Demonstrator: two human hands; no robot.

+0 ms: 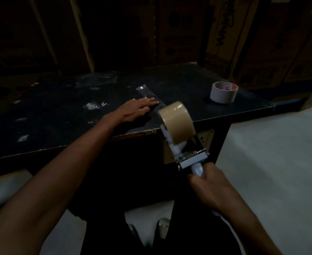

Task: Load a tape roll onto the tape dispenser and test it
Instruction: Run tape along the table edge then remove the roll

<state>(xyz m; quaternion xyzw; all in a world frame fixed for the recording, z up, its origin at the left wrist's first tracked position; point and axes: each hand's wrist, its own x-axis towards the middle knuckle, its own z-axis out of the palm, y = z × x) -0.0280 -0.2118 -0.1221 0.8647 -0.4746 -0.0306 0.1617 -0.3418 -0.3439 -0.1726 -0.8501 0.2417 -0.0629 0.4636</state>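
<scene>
A brown tape roll (177, 121) sits mounted on a white hand-held tape dispenser (188, 159), held just off the front edge of the black table (59, 116). My right hand (209, 183) grips the dispenser's handle below the table edge. A strip of clear tape (146, 93) runs across the tabletop from the roll toward the back. My left hand (137, 109) lies flat with straight fingers, pressing on that strip beside the roll.
A second, white tape roll (223, 92) lies flat near the table's right rear corner. Cardboard boxes (225, 34) stand stacked behind the table. White scuffs and tape bits mark the tabletop. Pale floor (280, 162) spreads to the right.
</scene>
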